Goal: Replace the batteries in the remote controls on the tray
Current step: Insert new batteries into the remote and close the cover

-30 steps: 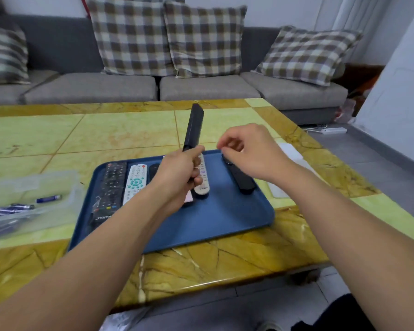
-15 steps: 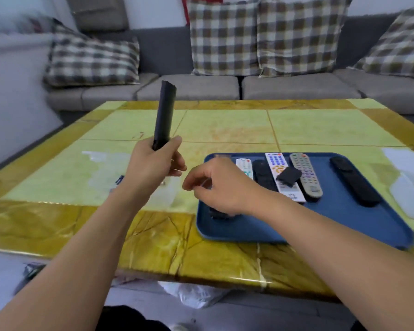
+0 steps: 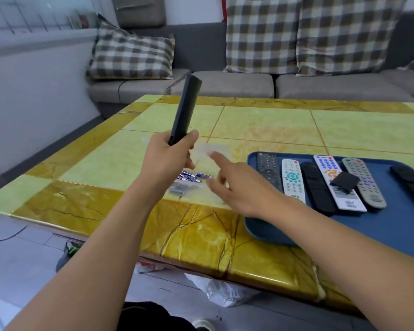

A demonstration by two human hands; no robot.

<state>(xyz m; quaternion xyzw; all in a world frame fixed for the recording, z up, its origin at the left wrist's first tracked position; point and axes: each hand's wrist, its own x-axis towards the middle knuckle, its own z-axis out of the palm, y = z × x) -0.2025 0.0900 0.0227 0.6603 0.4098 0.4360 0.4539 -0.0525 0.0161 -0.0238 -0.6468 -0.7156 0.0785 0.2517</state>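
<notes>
While the left hand (image 3: 167,158) grips a black remote (image 3: 185,108) upright above the table (image 3: 81,161), the right hand (image 3: 239,185) reaches with loose, spread fingers over a clear bag of batteries (image 3: 191,177). Six more remotes lie side by side on a blue tray (image 3: 392,232) to the right.

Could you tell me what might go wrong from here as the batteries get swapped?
1. The left hand holds the black remote only by its bottom end, nearly upright; that grip might slip while the right hand is busy.
2. The batteries lie in a clear bag; reaching in one-handed could scatter them.
3. The loose black cover rests on other remotes in the blue tray and could get mixed up.
</notes>
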